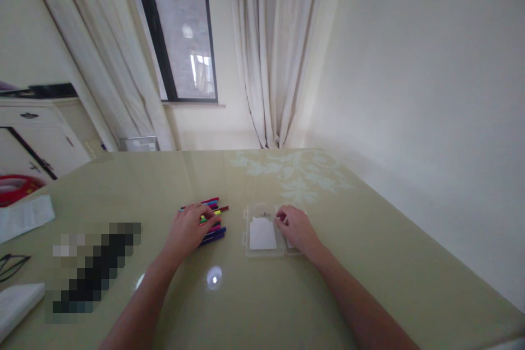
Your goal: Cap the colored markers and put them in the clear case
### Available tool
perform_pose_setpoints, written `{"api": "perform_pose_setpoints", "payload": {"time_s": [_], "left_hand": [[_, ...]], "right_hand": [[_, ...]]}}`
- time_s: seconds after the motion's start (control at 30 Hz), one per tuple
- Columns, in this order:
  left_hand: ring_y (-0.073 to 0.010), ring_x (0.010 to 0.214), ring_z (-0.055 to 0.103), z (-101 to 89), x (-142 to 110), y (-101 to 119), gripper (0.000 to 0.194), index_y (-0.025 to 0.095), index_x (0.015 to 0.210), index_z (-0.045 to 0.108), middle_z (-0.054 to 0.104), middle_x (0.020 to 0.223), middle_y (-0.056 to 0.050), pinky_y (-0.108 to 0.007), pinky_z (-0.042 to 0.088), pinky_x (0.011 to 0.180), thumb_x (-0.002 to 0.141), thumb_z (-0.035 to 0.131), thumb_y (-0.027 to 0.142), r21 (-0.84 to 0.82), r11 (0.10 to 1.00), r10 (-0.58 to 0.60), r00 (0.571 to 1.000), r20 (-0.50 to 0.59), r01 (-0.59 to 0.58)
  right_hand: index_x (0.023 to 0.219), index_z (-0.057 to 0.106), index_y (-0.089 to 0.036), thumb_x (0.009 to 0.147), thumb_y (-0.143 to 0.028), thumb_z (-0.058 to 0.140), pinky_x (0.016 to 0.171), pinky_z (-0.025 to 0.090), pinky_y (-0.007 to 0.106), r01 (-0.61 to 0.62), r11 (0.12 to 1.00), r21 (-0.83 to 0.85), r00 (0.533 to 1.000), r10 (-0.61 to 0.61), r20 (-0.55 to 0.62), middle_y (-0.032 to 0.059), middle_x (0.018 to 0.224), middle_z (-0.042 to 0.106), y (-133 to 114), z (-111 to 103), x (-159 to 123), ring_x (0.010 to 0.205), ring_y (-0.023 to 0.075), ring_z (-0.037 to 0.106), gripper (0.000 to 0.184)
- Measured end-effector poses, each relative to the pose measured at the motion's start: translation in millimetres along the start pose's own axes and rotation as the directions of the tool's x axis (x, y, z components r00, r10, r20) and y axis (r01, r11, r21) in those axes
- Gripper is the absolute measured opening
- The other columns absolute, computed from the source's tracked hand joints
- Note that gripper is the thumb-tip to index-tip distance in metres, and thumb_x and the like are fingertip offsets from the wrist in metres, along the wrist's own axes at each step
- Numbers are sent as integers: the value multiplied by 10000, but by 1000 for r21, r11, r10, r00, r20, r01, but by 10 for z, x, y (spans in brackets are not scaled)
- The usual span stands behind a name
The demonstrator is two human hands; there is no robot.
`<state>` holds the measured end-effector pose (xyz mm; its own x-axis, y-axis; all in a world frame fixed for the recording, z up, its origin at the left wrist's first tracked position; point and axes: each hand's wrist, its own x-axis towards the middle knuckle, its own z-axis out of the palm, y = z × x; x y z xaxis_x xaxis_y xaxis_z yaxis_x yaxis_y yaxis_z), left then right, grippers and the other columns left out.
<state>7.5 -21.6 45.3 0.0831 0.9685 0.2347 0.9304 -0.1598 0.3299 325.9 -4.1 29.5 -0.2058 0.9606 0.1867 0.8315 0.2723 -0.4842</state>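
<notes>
My left hand lies on a bunch of several coloured marker pens on the green table, fingers curled over them. A clear plastic case lies open and flat just to the right, with a white card in its left half. My right hand rests on the case's right half, fingers bent down onto it. Whether either hand has lifted anything is unclear.
A blurred dark object lies at the left front. White papers and a pair of glasses sit at the table's left edge. A wall runs along the right, curtains and a window at the back.
</notes>
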Motion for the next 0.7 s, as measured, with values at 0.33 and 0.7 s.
{"api": "perform_pose_setpoints", "payload": {"time_s": [0.33,0.7], "left_hand": [[-237,868,670,45,-71,16,112,234,825,756,742,885,-22,-291,416,706,764,737,326,-131,991,23,941,338,23],[-200,810,654,34,-30,365,372,187,904,727,753,877,-51,-285,453,717,879,628,545,-776,624,68,983,173,93]], "right_hand": [[915,701,-156,878,-122,634,699,428,248,109,993,50,993,-111,32,40,832,694,18,-18,-16,716,143,613,84],[926,704,-160,930,-144,609,755,434,283,183,983,1,983,-183,-12,62,902,684,29,4,-13,791,167,617,96]]}}
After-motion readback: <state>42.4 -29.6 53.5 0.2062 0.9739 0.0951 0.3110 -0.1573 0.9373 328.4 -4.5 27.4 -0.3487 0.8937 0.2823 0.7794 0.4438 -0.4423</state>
